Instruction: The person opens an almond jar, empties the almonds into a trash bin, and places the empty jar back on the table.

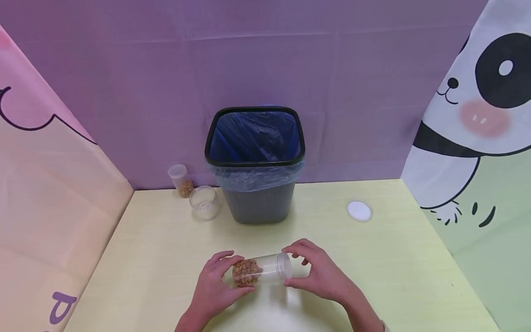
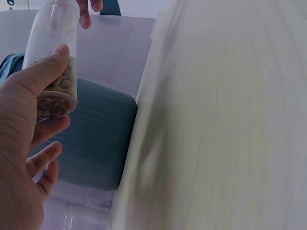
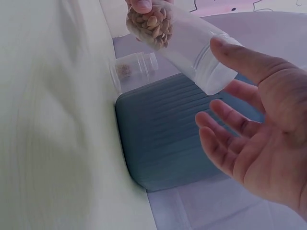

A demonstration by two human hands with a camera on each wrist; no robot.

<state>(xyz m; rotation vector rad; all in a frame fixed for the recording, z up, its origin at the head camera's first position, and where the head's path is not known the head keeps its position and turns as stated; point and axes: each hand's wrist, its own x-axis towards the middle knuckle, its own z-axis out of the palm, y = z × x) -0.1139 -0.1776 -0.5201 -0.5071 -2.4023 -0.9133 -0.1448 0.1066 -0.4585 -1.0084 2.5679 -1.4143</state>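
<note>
The pale yellow-green wood-grain desk (image 1: 394,276) carries a dark grey plastic waste bin (image 1: 258,203) lined with a blue bag at its back edge. Left of the bin stand a small clear jar holding brown nuts (image 1: 181,180) and an empty clear jar (image 1: 203,202). A round white lid (image 1: 359,211) lies flat to the right, well apart.

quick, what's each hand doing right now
left hand: grips the base of the clear jar of nuts.
right hand: open, fingertips touching the jar's lid end.

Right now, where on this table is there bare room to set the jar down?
Bare table lies right of the right hand, below the white lid. Another patch lies left of the left hand. It is crowded at the back left, where two small jars stand beside the bin.
</note>
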